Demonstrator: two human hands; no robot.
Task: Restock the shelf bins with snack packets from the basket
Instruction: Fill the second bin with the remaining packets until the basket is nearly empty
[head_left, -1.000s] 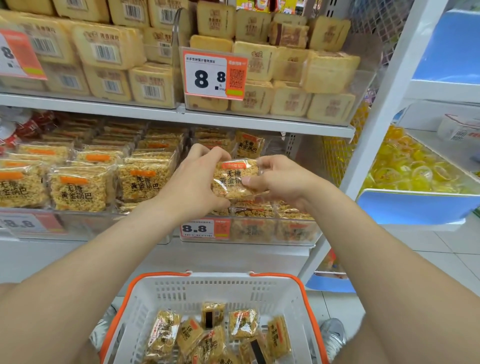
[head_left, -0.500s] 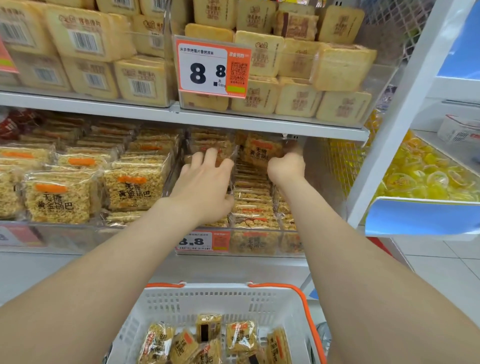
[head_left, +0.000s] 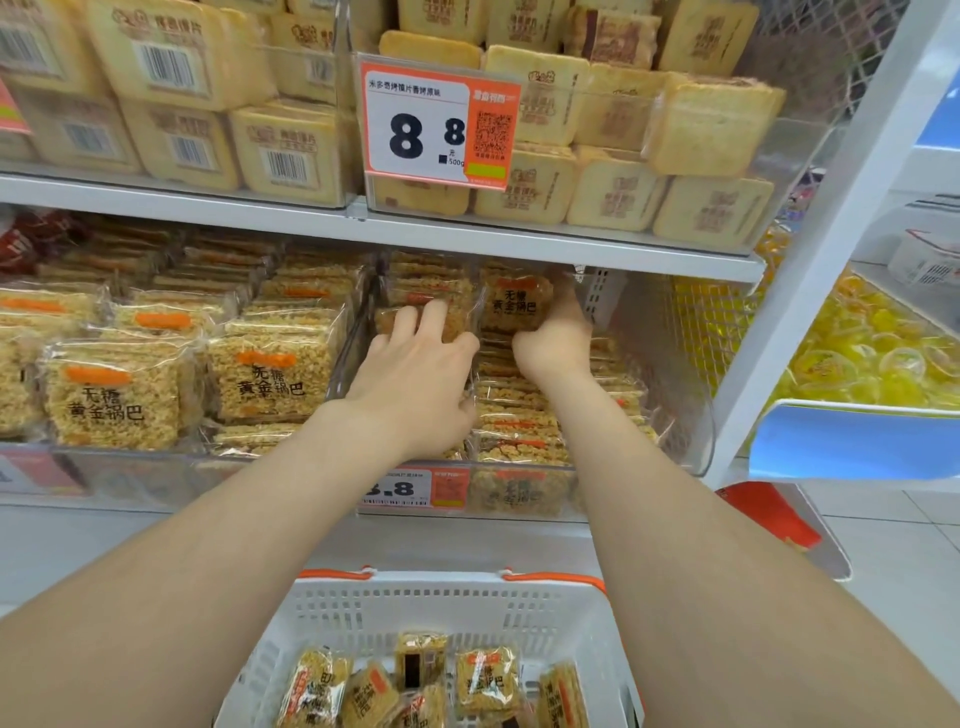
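The left hand (head_left: 415, 387), fingers spread, should steady the stack (head_left: 428, 283) while the right hand (head_left: 553, 351), pinching the packet (head_left: 514, 306) by its right edge, seats it upright at the back of the bin (head_left: 698, 447).

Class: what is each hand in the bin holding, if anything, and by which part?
Right hand pinches the upright snack packet by its right edge. Left hand holds nothing; its straight fingers rest on stacked packets.

Right hand (head_left: 553, 348) holds upright snack packet (head_left: 514, 306) at bin (head_left: 691, 395) back; left hand (head_left: 415, 379) rests on stacked packets (head_left: 426, 280)
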